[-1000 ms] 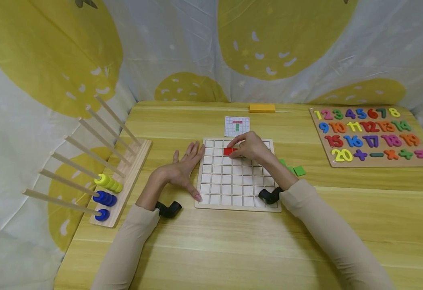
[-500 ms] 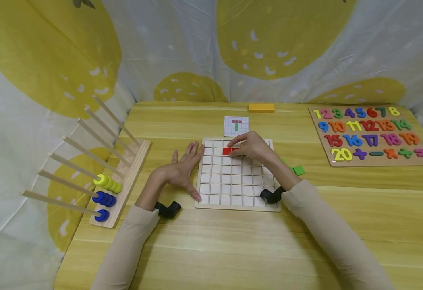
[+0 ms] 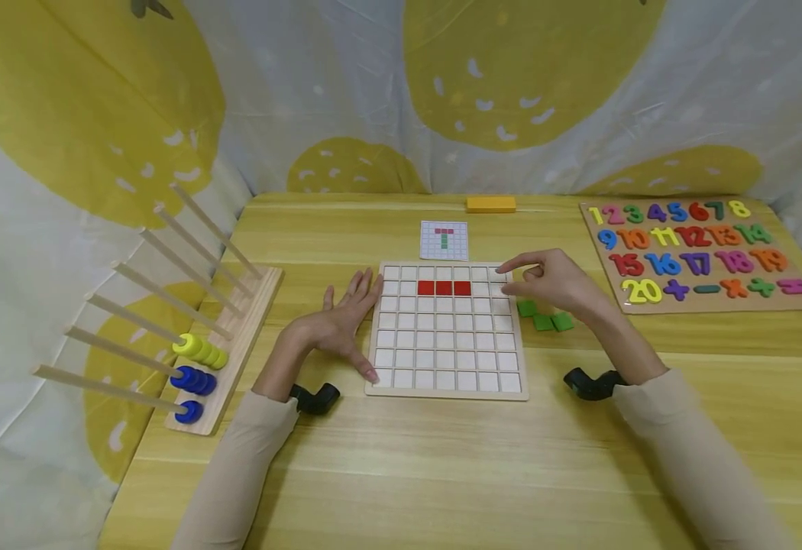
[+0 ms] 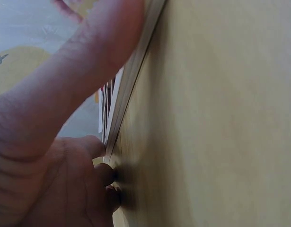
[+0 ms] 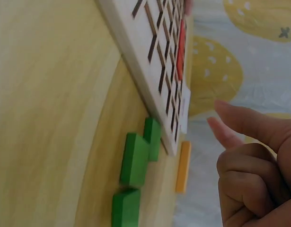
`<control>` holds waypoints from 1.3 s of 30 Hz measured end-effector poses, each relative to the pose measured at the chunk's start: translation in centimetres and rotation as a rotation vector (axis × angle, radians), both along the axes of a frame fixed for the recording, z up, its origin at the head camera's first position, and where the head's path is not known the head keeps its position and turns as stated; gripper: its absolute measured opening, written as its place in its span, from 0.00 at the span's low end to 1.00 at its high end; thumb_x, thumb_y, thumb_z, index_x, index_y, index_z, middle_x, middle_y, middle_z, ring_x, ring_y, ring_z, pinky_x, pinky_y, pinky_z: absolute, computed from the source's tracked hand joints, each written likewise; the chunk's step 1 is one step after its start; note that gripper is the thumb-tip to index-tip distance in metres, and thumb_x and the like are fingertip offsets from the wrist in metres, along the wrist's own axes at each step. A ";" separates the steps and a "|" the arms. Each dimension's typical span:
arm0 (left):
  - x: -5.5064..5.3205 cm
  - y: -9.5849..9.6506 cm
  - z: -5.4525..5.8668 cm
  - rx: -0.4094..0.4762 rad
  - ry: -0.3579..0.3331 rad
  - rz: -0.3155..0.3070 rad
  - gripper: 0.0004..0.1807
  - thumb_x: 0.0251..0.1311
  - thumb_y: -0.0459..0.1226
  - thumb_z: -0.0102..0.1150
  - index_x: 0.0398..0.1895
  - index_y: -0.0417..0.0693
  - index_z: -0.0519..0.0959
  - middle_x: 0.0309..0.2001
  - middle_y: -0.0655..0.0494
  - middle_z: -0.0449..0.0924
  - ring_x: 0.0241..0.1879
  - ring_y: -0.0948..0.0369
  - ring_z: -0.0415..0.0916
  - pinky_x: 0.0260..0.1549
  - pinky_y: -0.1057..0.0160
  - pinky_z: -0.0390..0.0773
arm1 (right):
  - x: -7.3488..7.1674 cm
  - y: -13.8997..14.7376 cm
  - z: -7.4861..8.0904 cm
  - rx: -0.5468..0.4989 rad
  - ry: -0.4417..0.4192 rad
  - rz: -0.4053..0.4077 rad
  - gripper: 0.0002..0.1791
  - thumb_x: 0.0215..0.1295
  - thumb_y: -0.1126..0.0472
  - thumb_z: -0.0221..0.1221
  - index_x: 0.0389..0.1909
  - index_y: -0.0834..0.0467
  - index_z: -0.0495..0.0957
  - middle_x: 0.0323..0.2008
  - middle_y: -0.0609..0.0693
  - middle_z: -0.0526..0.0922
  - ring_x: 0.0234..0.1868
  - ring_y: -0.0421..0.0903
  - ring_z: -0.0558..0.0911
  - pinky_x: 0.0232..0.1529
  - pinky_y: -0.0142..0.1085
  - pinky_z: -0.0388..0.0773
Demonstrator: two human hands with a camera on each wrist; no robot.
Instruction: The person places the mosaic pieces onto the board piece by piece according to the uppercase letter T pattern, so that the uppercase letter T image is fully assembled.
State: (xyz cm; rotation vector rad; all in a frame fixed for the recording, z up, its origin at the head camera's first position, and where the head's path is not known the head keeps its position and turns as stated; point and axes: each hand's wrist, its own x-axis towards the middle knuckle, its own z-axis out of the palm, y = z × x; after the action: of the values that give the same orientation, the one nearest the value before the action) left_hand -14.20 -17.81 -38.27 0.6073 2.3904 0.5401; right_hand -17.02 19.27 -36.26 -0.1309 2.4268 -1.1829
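A wooden grid board (image 3: pixel 435 393) lies flat on the table, with three red square tiles (image 3: pixel 444 288) side by side in its second row from the far edge. My left hand (image 3: pixel 337 328) is spread along the board's left side; its thumb rests on the near left corner and its fingertips touch the edge. Over the board's far right edge hovers my right hand (image 3: pixel 559 283), thumb and forefinger apart, nothing between them, the other fingers bent. Three green square tiles (image 3: pixel 543 321) lie just below it, beside the board. In the right wrist view the green tiles (image 5: pixel 135 160) look thick.
Behind the board lies a pattern card (image 3: pixel 444 241) showing a red and green T, with an orange block (image 3: pixel 490 205) beyond it. A wooden bead rack (image 3: pixel 246 336) with slanting pegs stands at left. A number puzzle board (image 3: pixel 710 260) lies at right.
My right hand has let go of the red tile and moved right, off the row, uncovering all three red tiles. My left hand has stayed on the board's edge.
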 end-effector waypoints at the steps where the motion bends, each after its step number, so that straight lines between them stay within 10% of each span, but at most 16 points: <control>1: 0.0 -0.1 0.0 0.003 0.000 0.002 0.90 0.33 0.54 0.88 0.83 0.47 0.21 0.81 0.44 0.07 0.81 0.48 0.06 0.73 0.31 0.13 | 0.3 0.7 -0.1 -0.002 0.000 0.009 0.22 0.68 0.54 0.68 0.61 0.55 0.82 0.15 0.42 0.56 0.17 0.40 0.56 0.20 0.34 0.58; 13: 0.0 -0.4 -0.1 0.020 0.004 0.016 0.90 0.31 0.54 0.88 0.83 0.46 0.22 0.81 0.44 0.08 0.81 0.47 0.07 0.72 0.30 0.14 | 2.3 4.2 -1.1 0.036 -0.018 0.025 0.24 0.64 0.54 0.72 0.60 0.54 0.82 0.17 0.42 0.57 0.19 0.40 0.56 0.26 0.38 0.57; 39: 0.1 -0.1 0.1 0.014 0.012 0.000 0.90 0.32 0.54 0.88 0.83 0.47 0.23 0.81 0.45 0.08 0.81 0.47 0.08 0.73 0.31 0.14 | 1.7 2.8 -2.4 0.072 -0.113 -0.069 0.25 0.61 0.56 0.73 0.56 0.61 0.80 0.15 0.40 0.66 0.20 0.40 0.64 0.28 0.34 0.60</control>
State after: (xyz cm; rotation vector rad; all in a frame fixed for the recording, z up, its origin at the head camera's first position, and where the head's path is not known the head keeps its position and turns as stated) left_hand -14.12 -17.91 -38.22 0.6175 2.3996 0.5551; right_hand -15.34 22.09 -38.61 0.0408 2.3882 -1.0991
